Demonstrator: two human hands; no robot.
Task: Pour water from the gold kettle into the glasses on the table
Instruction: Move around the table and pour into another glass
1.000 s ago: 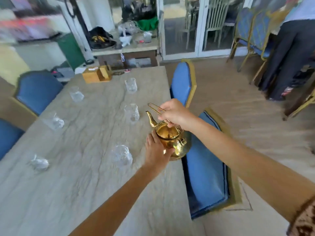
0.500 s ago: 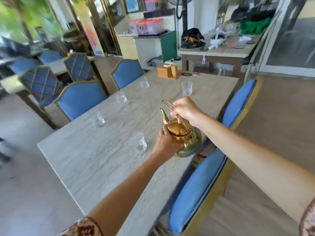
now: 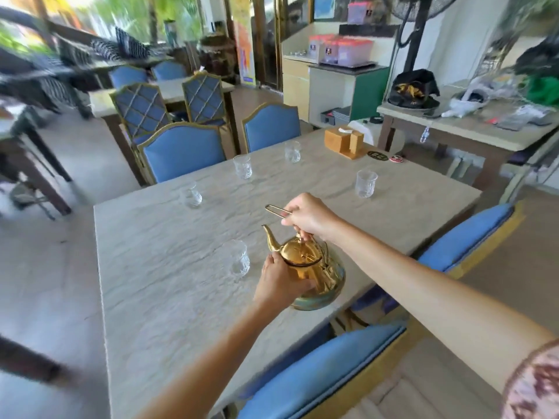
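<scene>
We see a long grey stone-look tabletop [image 3: 169,267] with blue chairs [image 3: 181,152] along its far side. The gold kettle [image 3: 314,273] stands near the tabletop's right edge, its spout toward ten o'clock. Our left hand [image 3: 279,282] is wrapped against the kettle's body; our right hand [image 3: 305,216] is closed on the lid knob [image 3: 301,237], the wire handle [image 3: 276,210] passing under its fingers. A glass [image 3: 237,261] sits just at nine o'clock of the kettle; four more glasses [image 3: 366,182] stand farther off, from ten to one o'clock.
</scene>
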